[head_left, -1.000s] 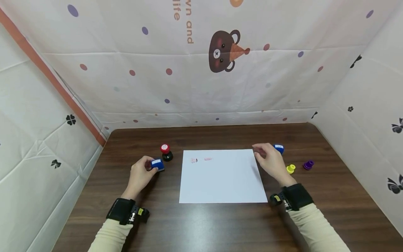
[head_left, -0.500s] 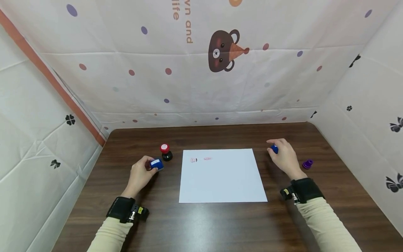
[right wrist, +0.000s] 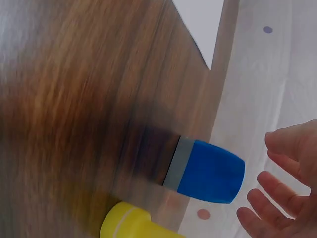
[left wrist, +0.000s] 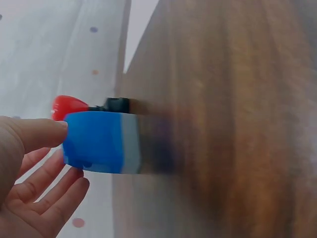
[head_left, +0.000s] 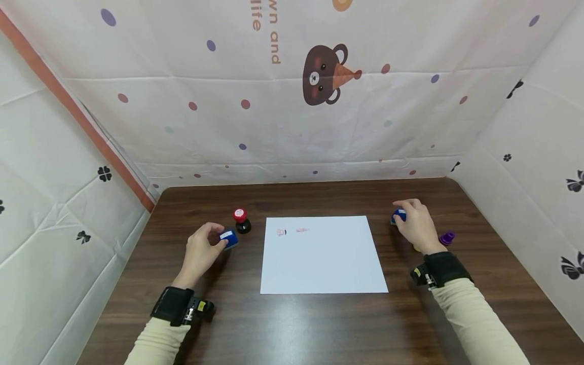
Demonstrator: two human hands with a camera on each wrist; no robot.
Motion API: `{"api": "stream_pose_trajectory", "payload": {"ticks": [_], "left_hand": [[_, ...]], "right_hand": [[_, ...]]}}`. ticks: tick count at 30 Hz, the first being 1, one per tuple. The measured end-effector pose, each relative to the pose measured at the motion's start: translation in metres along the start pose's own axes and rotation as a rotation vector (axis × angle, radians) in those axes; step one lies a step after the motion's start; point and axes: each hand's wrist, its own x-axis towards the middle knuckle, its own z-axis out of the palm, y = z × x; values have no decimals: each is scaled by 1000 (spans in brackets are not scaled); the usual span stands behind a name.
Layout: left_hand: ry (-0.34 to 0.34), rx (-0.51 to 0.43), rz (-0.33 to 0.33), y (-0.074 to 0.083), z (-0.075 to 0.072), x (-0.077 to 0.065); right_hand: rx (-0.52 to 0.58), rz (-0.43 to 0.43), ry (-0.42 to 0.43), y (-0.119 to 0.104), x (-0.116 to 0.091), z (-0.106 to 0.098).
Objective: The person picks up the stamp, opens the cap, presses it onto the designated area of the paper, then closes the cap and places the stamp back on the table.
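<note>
My left hand (head_left: 201,253) is at a blue block-shaped stamp (head_left: 229,240) with a white top label, standing left of the paper. In the left wrist view the thumb tip overlaps one corner of this blue stamp (left wrist: 94,141), and the other fingers spread loosely below. My right hand (head_left: 417,225) reaches over a second blue stamp (head_left: 399,217). From the right wrist, that second stamp (right wrist: 210,171) stands on its grey base, with a gap between it and the fingertips. A white sheet of paper (head_left: 324,263) lies between the hands, bearing small red prints (head_left: 302,230) at its upper left.
A red-topped black piece (head_left: 242,221) stands behind the left stamp. A small purple knobbed piece (head_left: 446,238) sits right of my right hand. A yellow knobbed piece (right wrist: 126,220) is mostly hidden under that hand in the head view. Patterned cloth (head_left: 274,132) hangs behind the table.
My right hand has moved from the paper's upper right corner rightward to the second blue stamp, covering the yellow piece. My left hand has stayed by its stamp, its index finger slightly farther off.
</note>
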Motion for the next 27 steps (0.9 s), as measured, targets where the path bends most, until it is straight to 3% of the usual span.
{"api": "stream_pose_trajectory", "payload": {"ticks": [11, 27], "left_hand": [[55, -24, 110, 21, -8, -1], [68, -103, 229, 48, 2, -10]], "right_hand": [[-50, 24, -106, 8, 5, -1], [-118, 0, -168, 16, 12, 6]]}}
